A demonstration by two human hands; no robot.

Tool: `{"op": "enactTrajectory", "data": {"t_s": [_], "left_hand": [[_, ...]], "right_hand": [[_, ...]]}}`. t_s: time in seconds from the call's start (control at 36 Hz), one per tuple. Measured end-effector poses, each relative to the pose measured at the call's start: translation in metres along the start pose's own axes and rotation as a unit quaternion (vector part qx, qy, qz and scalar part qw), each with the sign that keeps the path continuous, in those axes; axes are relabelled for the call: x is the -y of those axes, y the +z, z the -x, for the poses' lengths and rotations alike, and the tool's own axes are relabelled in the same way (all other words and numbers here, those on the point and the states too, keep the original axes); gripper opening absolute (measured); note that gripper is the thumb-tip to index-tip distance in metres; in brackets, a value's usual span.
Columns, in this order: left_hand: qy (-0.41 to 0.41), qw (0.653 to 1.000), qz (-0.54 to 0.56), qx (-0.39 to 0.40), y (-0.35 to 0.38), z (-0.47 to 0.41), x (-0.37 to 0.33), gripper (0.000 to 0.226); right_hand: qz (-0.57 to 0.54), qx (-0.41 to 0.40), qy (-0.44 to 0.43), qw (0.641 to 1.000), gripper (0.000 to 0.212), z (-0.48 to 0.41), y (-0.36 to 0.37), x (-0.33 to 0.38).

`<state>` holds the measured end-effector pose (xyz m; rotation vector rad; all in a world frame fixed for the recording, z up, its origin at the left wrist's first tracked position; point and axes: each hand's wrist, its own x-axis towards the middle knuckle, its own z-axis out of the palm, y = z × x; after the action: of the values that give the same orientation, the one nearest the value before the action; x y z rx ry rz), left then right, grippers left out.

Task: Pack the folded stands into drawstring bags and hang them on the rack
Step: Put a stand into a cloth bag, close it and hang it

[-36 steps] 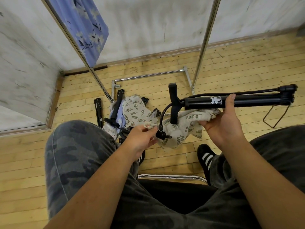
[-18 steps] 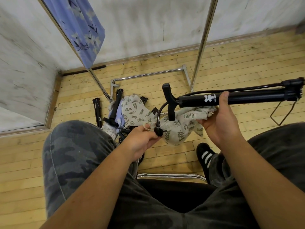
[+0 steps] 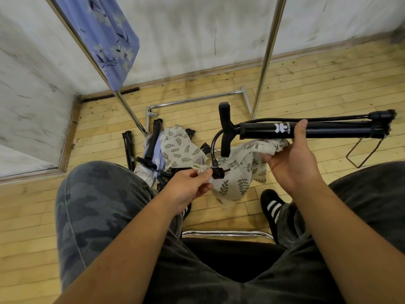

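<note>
My right hand (image 3: 292,159) grips a black folded stand (image 3: 324,129) held level above the floor, its T-shaped handle pointing left and a thin hose curving down from it. The same hand also holds one edge of a leaf-print drawstring bag (image 3: 238,174) that hangs slack under the stand. My left hand (image 3: 190,186) pinches the bag's other edge and its cord beside the black fitting at the hose's end. The bag's mouth is hidden in the folds.
On the wooden floor ahead lies a pile of more black stands (image 3: 153,139) and leaf-print bags (image 3: 179,148). The chrome rack (image 3: 266,55) has two uprights and a floor bar; a blue floral bag (image 3: 109,38) hangs at its left. A chair's chrome edge (image 3: 225,233) sits between my knees.
The stand has tipped slightly, its handle end moving left and down toward my left hand. My left hand has shifted a little right along the bag's edge, up to the hose fitting.
</note>
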<state>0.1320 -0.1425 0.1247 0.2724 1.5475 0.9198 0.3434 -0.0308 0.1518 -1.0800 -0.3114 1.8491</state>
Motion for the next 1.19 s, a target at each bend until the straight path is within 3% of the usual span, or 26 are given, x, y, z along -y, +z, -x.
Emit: {"op": "enactTrajectory", "data": {"t_s": [0.17, 0.31, 0.42, 0.56, 0.69, 0.89, 1.19], "left_hand": [[-0.063, 0.997, 0.004, 0.038, 0.006, 0.001, 0.001, 0.030], [-0.064, 0.996, 0.032, 0.051, 0.008, 0.002, -0.001, 0.032], [-0.040, 0.996, 0.047, 0.060, 0.007, 0.000, -0.001, 0.024], [0.012, 0.997, -0.006, 0.075, 0.006, -0.002, 0.002, 0.041], [0.049, 0.996, -0.027, 0.070, 0.007, -0.001, 0.004, 0.032], [0.096, 0.990, -0.072, 0.067, 0.007, -0.002, 0.005, 0.048], [0.087, 0.988, -0.122, 0.033, 0.001, -0.007, 0.011, 0.019]], "right_hand": [[0.001, 0.017, 0.002, 1.000, 0.067, 0.002, 0.001, -0.001], [0.012, 0.035, 0.002, 0.999, 0.070, -0.001, -0.001, -0.005], [0.018, 0.042, -0.004, 0.999, 0.071, -0.003, -0.003, -0.007], [0.010, 0.034, -0.011, 0.999, 0.069, -0.005, -0.005, -0.006], [0.003, 0.020, -0.007, 1.000, 0.070, -0.005, -0.005, -0.004], [-0.003, 0.007, 0.000, 1.000, 0.065, -0.002, -0.002, -0.003], [-0.015, -0.006, -0.001, 1.000, 0.062, 0.003, 0.002, 0.000]]}}
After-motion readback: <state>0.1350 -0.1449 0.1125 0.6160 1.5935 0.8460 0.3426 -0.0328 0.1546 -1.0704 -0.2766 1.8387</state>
